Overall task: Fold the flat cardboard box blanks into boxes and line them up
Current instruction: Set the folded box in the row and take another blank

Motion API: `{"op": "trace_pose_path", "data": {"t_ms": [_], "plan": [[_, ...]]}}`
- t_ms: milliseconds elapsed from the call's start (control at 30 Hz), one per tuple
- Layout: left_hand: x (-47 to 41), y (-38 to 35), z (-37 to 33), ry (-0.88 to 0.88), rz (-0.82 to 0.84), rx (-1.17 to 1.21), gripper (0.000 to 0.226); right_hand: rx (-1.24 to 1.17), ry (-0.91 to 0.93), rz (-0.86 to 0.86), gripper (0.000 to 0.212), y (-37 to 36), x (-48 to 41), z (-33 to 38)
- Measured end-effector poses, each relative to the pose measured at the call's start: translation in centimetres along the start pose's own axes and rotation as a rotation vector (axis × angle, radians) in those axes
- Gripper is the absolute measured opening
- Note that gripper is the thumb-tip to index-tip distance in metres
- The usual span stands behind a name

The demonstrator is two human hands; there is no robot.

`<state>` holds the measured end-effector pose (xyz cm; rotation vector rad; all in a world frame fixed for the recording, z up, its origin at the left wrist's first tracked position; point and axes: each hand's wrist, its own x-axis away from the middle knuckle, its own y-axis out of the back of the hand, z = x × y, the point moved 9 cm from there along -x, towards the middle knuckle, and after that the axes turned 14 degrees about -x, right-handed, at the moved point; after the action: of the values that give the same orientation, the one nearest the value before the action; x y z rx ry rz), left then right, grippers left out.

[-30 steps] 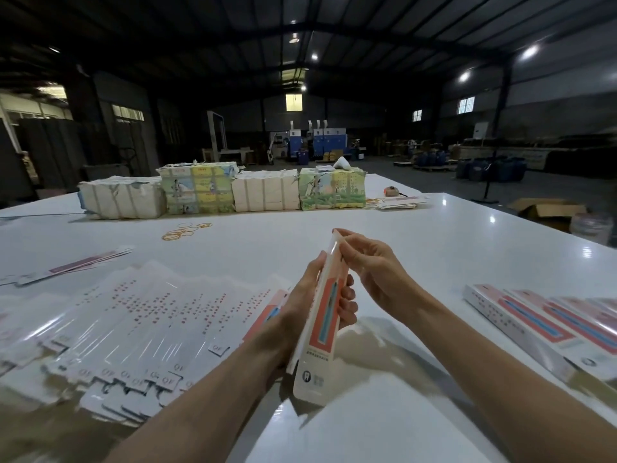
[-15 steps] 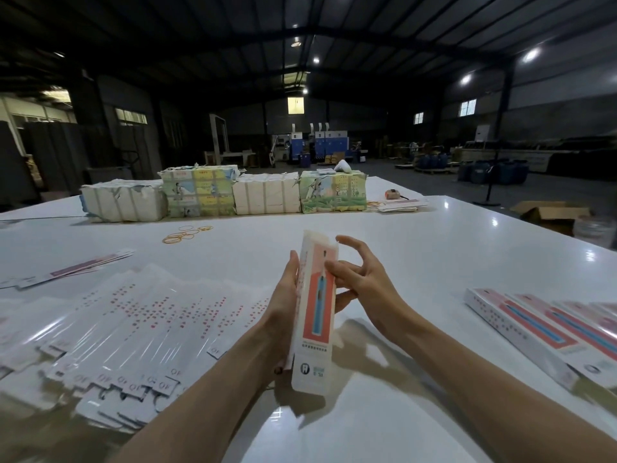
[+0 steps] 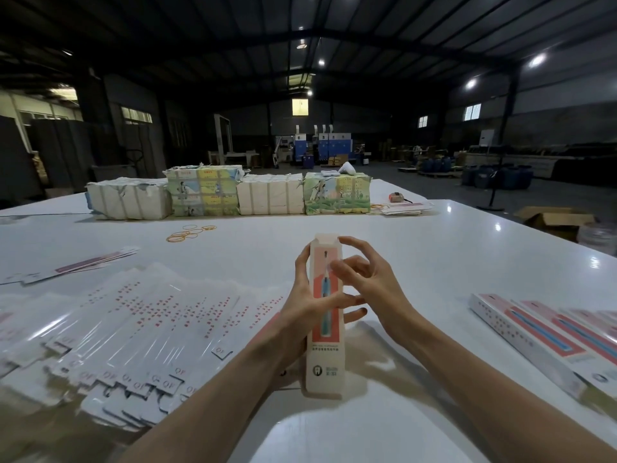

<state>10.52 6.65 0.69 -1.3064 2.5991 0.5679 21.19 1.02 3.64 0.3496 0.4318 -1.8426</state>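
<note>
Right up close, the left hand grips a tall, narrow box upright over the white worktop, thumb across its pink front and fingers wrapped behind. The right hand sits at the box's upper right, fingers loosely arched and spread, a fingertip touching the front face without closing round it. The top flap stands open. To the left, flat blanks lie fanned out and overlapping; to the right, folded boxes lie side by side in a row. Further off are loose rubber bands, then wrapped bundles lined along the far edge.
</note>
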Motion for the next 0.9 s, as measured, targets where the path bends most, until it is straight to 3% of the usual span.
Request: {"op": "trace_pose_path", "data": {"t_ms": [100, 400, 567, 800, 900], "plan": [[0.3, 0.6, 0.1, 0.02, -0.069, -0.07, 0.11, -0.025, -0.023, 0.049, 0.051, -0.5, 0.2, -0.5], [0.2, 0.1, 1.1, 0.08, -0.064, -0.15, 0.094, 0.01, -0.055, 0.063, 0.028, 0.0, -0.3, -1.3], [0.6, -1.2, 1.2, 0.098, 0.05, -0.072, 0.1, -0.1, -0.08, -0.141, 0.024, 2.3, -1.0, -2.0], [0.9, -2.3, 1.2, 0.101, 0.141, -0.097, 0.095, -0.111, -0.075, -0.101, 0.019, 3.2, -1.3, -1.7], [0.9, -2.4, 1.2, 0.115, 0.153, -0.142, 0.095, -0.01, -0.02, -0.094, 0.018, 3.4, -1.3, -1.0]]}}
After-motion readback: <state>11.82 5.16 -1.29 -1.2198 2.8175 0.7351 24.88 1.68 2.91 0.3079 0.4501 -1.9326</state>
